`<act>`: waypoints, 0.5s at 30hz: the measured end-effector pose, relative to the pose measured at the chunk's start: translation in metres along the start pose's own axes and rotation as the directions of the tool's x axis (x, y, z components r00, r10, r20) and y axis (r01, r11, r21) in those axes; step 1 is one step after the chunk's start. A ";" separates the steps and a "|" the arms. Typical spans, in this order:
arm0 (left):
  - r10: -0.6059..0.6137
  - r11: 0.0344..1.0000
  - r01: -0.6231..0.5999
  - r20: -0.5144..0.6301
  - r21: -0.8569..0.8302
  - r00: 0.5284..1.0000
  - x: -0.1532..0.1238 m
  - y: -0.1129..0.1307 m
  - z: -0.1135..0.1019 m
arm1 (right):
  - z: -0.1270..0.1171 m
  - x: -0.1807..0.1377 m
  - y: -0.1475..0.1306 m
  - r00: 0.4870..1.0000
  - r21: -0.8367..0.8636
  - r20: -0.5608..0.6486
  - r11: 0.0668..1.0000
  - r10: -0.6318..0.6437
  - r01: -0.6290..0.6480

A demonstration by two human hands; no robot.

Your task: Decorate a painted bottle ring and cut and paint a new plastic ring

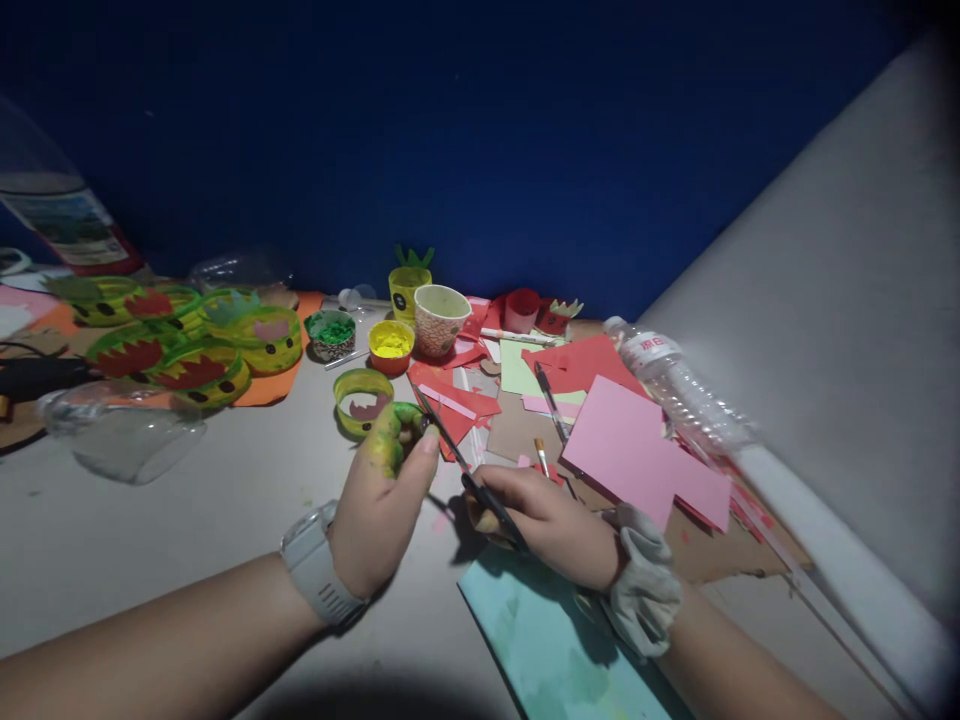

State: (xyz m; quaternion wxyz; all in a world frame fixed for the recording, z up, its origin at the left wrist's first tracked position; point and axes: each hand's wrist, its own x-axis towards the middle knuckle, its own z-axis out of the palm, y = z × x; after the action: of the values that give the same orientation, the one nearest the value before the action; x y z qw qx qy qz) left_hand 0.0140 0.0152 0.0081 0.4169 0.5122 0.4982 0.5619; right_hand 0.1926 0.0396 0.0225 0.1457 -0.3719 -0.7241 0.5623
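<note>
While the left hand [382, 500] pinches one small green piece [409, 413] in closed fingertips, the right hand [547, 520] grips one pair of scissors [465, 470], blades pointing at that piece. One painted ring [362, 400] sits just beyond, with one green paint bowl [331, 335] and one yellow paint bowl [391, 346] behind it. Bare table [187, 540] lies open to the left, while paper scraps [622, 440] crowd the right.

Craft corner, prob. a hobby desk: paint cups [391, 345], cut paper scraps [592, 365], brushes [541, 455], painted rings [202, 370], w/ blue wall [480, 150] behind.
</note>
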 end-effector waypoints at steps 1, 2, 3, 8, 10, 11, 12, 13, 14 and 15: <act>-0.021 1.000 0.021 0.001 -0.020 1.000 -0.001 0.000 0.000 | 0.000 0.000 0.000 1.000 0.008 0.005 1.000 0.004 -0.004; -0.043 0.998 0.043 0.001 -0.039 0.999 -0.001 -0.001 0.000 | 0.000 0.000 0.000 1.000 0.018 0.011 1.000 0.008 -0.008; -0.062 0.997 0.062 -0.001 -0.056 0.998 -0.002 -0.001 0.000 | -0.001 0.000 0.001 1.000 0.026 0.017 1.000 0.010 -0.011; -0.105 0.986 0.104 -0.001 -0.129 0.994 -0.004 -0.005 0.002 | -0.001 -0.001 0.005 0.998 0.061 0.066 0.998 0.018 -0.022; -0.096 0.987 0.096 0.005 -0.128 0.995 -0.004 -0.005 0.002 | -0.001 -0.001 0.007 0.997 0.082 0.081 0.996 0.011 -0.018; -0.090 0.989 0.090 0.009 -0.117 0.996 -0.004 -0.004 0.002 | -0.001 -0.001 0.007 0.997 0.091 0.082 0.996 0.011 -0.018; -0.080 0.991 0.081 0.014 -0.102 0.997 -0.004 -0.004 0.002 | 0.000 -0.001 0.007 0.997 0.096 0.081 0.995 0.013 -0.021; -0.066 0.994 0.068 0.019 -0.084 0.998 -0.003 -0.003 0.002 | 0.000 -0.001 0.007 0.997 0.097 0.079 0.995 0.015 -0.023; -0.052 0.997 0.053 0.024 -0.062 0.998 -0.003 -0.002 0.001 | 0.000 -0.001 0.007 0.997 0.095 0.075 0.995 0.015 -0.022; -0.035 0.999 0.036 0.027 -0.040 0.999 -0.003 -0.001 0.001 | 0.000 -0.001 0.007 0.997 0.090 0.071 0.996 0.012 -0.019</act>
State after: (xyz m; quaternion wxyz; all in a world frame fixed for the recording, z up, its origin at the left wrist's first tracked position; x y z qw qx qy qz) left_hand 0.0154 0.0124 0.0061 0.4436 0.5022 0.4900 0.5576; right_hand 0.1960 0.0395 0.0163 0.1325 -0.3507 -0.6996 0.6082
